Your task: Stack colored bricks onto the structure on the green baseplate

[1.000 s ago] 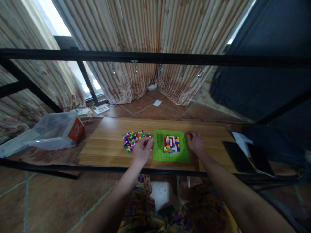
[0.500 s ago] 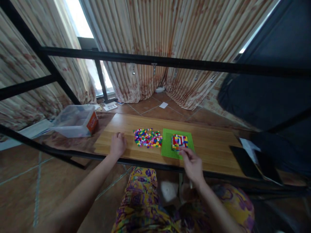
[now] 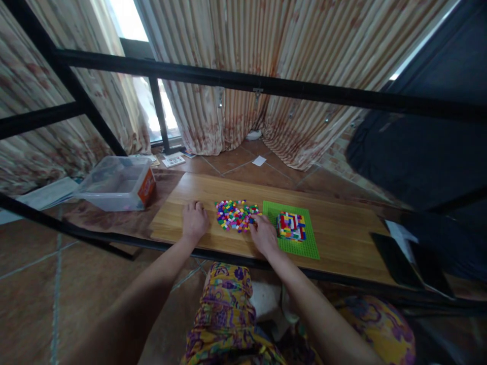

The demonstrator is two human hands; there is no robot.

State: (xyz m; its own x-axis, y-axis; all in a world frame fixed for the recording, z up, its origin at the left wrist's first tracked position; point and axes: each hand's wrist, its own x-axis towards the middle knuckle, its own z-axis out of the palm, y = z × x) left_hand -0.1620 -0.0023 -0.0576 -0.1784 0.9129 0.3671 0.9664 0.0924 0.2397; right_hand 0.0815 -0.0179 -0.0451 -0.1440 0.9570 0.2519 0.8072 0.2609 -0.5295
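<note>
A heap of small multicoloured toy bricks (image 3: pixel 234 215) lies loose on the wooden board. My right hand (image 3: pixel 263 234) reaches to the heap's right edge, thumb and forefinger closed around a small brick there, partly hidden by the fingers. To the right of that hand, a square brick structure (image 3: pixel 291 226) with layered coloured walls stands on a green studded baseplate (image 3: pixel 309 249). My left hand (image 3: pixel 195 221) rests on the board left of the heap, its fingers curled in with nothing visible in them.
The wooden board (image 3: pixel 342 228) spans a black metal frame. A clear plastic box (image 3: pixel 117 185) with an orange label stands at the left. Dark flat folders (image 3: pixel 395 261) and paper lie at the right end. A black bar (image 3: pixel 213 76) crosses in front of the curtains.
My right hand has moved left from the brick structure to the loose bricks. My left hand stays in place on the board. The whole view has shifted slightly.
</note>
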